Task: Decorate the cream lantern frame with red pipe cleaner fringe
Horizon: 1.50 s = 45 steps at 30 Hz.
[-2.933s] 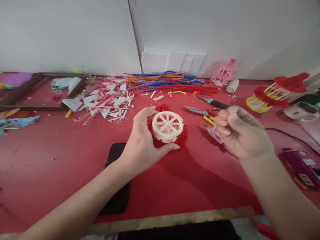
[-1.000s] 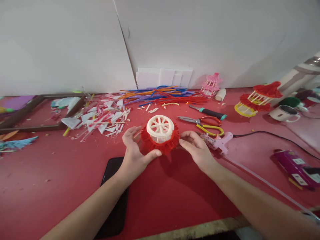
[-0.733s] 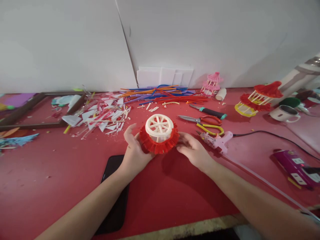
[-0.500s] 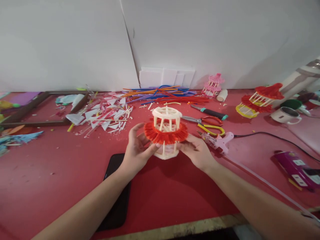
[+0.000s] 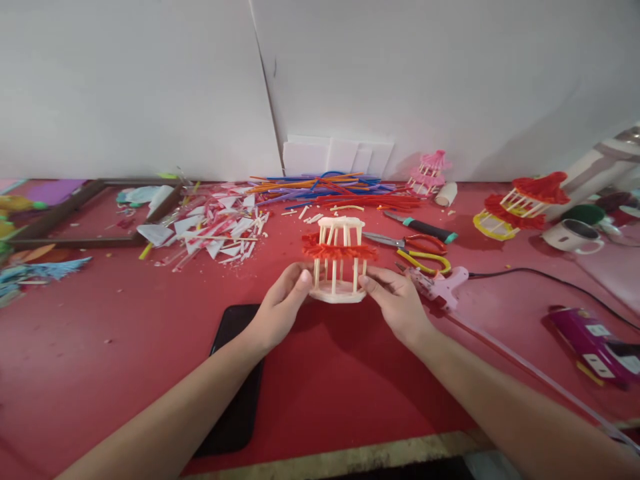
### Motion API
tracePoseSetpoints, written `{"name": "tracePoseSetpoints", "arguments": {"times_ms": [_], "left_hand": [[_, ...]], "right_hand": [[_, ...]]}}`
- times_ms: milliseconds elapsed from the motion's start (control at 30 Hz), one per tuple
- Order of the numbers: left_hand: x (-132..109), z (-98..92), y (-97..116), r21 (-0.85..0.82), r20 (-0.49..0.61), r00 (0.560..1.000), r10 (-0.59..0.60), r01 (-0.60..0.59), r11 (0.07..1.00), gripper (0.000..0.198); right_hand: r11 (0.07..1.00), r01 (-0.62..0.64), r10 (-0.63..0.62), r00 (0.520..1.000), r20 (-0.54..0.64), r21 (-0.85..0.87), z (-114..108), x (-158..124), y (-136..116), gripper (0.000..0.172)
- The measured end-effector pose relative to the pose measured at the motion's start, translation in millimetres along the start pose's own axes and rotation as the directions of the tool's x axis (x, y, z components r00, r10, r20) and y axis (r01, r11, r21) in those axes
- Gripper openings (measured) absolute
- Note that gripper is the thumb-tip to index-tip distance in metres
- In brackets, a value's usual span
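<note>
Between my hands is a small two-tier pagoda model [image 5: 340, 291] made of cream sticks, with a ruffled red band around its middle and a cream ring on top. It stands roughly upright, seen almost from the side. My left hand [image 5: 283, 300] grips the left edge of its base, thumb in front. On the opposite edge, my right hand [image 5: 397, 300] is closed with the thumb against a post and the other fingers behind. A black phone [image 5: 233, 387] lies on the red table [image 5: 350, 393] beneath my left forearm.
Right of the model lie scissors [image 5: 423, 261], a utility knife [image 5: 425, 228] and a pink glue gun [image 5: 443, 287] with a cord. A red-and-yellow model [image 5: 523, 207], a mug [image 5: 573, 237] and a purple power strip [image 5: 595, 343] sit farther right. Scraps [image 5: 210, 227] and coloured sticks [image 5: 325, 187] are behind.
The pagoda model has tilted from showing its top to a nearly level side view. Both hands have shifted to hold it at the base edges. The camera view has moved slightly.
</note>
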<state>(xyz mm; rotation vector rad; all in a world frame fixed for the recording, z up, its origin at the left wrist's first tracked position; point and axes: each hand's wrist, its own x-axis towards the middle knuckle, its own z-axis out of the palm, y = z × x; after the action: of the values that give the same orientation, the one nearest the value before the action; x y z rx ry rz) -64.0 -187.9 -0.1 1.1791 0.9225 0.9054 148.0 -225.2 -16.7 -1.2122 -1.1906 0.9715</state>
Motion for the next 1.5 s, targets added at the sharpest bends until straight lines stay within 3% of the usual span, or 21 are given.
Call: {"name": "tracePoseSetpoints", "arguments": {"times_ms": [167,300,467,533,600,700,767,967,1233,1500], "left_hand": [[0,0.0,-2,-0.162,0.101,0.995,-0.021,0.038,0.986,0.083],[-4,3.4,8,-0.274,0.207,0.977,-0.055,0.112,0.955,0.082],[-6,5.5,18,-0.297,0.212,0.968,-0.135,0.196,0.935,0.072],[-6,6.7,19,-0.296,0.186,0.971,-0.148,0.199,0.934,0.065],[-5,8.5,19,-0.281,0.137,0.983,-0.120,0.155,0.947,0.067],[-5,11.3,16,-0.240,0.074,0.994,-0.076,0.091,0.966,0.072],[-6,12.1,15,-0.199,0.069,0.996,-0.052,0.065,0.978,0.071],[-7,10.9,12,-0.151,0.109,0.992,-0.063,0.079,0.985,0.070],[-6,11.0,11,-0.174,0.086,0.991,-0.099,0.113,0.978,0.072],[-6,11.6,11,-0.146,0.086,0.994,-0.072,0.084,0.986,0.068]], "right_hand": [[0.991,0.121,-0.121,0.993,0.008,-0.059,-1,-1,1,0.018],[0.970,0.199,-0.195,0.980,0.041,-0.138,-2,-4,-1,0.010],[0.867,0.383,-0.391,0.920,0.043,-0.319,-4,-10,-7,0.011],[0.812,0.457,-0.489,0.872,0.006,-0.362,-5,-14,-12,0.016],[0.711,0.562,-0.617,0.787,0.007,-0.423,-5,-18,-18,0.023],[0.514,0.686,-0.748,0.652,0.122,-0.514,-4,-23,-25,0.030],[0.426,0.714,-0.761,0.615,0.207,-0.556,-3,-25,-27,0.026],[0.359,0.730,-0.743,0.601,0.296,-0.582,-2,-26,-23,0.020],[0.451,0.667,-0.707,0.672,0.218,-0.594,5,-27,-22,0.010],[0.457,0.635,-0.678,0.702,0.219,-0.623,10,-30,-22,0.007]]}}
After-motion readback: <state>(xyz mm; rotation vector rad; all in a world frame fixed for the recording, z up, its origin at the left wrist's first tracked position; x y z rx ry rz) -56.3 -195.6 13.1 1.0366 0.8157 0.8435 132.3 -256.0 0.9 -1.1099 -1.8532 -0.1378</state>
